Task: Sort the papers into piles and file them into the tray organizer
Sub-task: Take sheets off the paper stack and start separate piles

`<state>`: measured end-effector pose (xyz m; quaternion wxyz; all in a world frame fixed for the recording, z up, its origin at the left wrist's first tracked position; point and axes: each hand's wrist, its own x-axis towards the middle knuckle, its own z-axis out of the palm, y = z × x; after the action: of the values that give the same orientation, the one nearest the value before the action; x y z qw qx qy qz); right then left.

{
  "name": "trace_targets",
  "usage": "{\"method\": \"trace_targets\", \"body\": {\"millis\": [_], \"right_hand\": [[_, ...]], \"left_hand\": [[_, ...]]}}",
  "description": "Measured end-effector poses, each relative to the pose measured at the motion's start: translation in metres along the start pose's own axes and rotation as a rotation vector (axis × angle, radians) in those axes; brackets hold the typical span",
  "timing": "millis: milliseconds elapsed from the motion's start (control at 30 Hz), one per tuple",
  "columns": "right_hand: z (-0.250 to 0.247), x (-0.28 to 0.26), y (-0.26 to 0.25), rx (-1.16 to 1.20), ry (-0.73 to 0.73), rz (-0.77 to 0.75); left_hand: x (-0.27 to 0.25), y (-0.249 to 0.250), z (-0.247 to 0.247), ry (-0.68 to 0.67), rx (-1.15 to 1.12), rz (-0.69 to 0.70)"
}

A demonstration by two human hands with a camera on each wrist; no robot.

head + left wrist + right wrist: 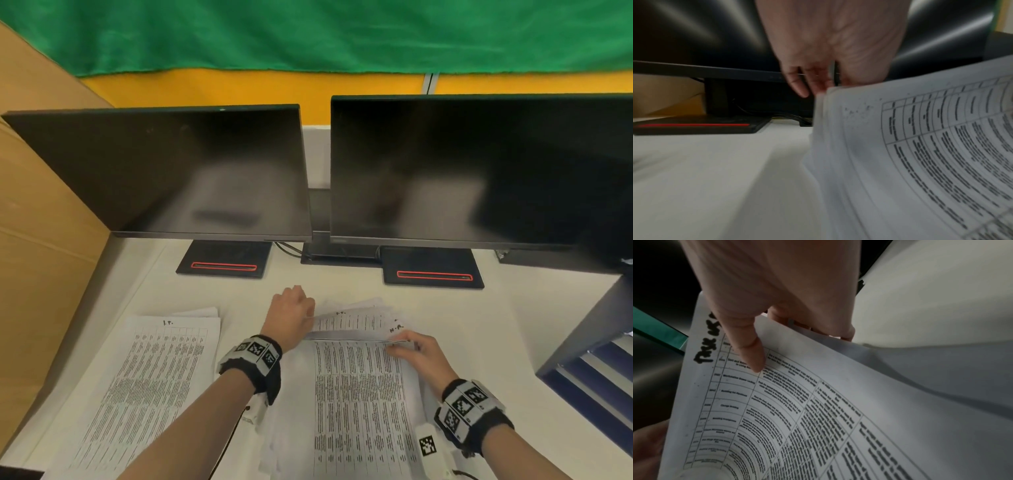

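right hand (419, 354) pinching lifted sheets (356, 325) at right edge, left hand (291, 315) gripping their left edge, sorted pile (154, 377) left, bare tabletop (496, 325) right

The left hand (830, 40) holds the raised corner of printed papers (920, 154) above the white desk (715, 178), near a monitor base (694, 125).

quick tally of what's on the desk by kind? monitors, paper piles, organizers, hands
Monitors: 2, left monitor and right monitor
Paper piles: 2, left pile and centre pile
Tray organizers: 1, tray organizer at the right edge
Hands: 2, left hand and right hand, both on the lifted sheets
Total: 7
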<state>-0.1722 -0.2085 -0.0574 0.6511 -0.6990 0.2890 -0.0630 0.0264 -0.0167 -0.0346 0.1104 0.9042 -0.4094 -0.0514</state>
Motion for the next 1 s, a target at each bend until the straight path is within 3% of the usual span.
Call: {"method": "trace_targets", "body": {"millis": [67, 133, 200, 300, 367, 467, 567, 667, 800, 1000], "right_hand": [[-0.001, -0.001, 0.000, -0.007, 0.013, -0.008], [-0.003, -0.001, 0.000, -0.015, 0.023, -0.007], [-0.004, -0.002, 0.001, -0.026, 0.027, -0.013], [-0.004, -0.003, 0.000, -0.035, 0.032, -0.016], [-0.005, -0.002, 0.001, -0.022, 0.048, -0.007], [-0.009, 0.000, 0.005, -0.025, 0.074, 0.015], [-0.011, 0.001, 0.005, -0.032, 0.065, 0.032], [-0.013, 0.000, 0.005, -0.034, 0.057, 0.037], [-0.012, 0.002, 0.007, -0.042, 0.053, 0.037], [-0.008, 0.001, 0.004, -0.041, 0.045, 0.036]], "left_hand": [[-0.007, 0.002, 0.000, -0.045, -0.265, -0.097], [-0.011, -0.006, 0.007, -0.096, -0.532, -0.333], [-0.016, -0.016, 0.011, -0.212, -0.654, -0.535], [-0.026, -0.020, 0.017, -0.361, -0.772, -0.589], [-0.032, -0.016, 0.014, -0.254, -0.904, -0.547], [-0.043, -0.006, -0.012, 0.096, -1.012, -0.487], [-0.050, -0.027, -0.057, 0.375, -0.953, -0.521], [-0.058, -0.092, -0.098, 0.445, -0.769, -0.639], [-0.087, -0.177, -0.116, 0.249, -0.515, -0.860], [-0.108, -0.245, -0.086, -0.021, -0.240, -1.039]]}}
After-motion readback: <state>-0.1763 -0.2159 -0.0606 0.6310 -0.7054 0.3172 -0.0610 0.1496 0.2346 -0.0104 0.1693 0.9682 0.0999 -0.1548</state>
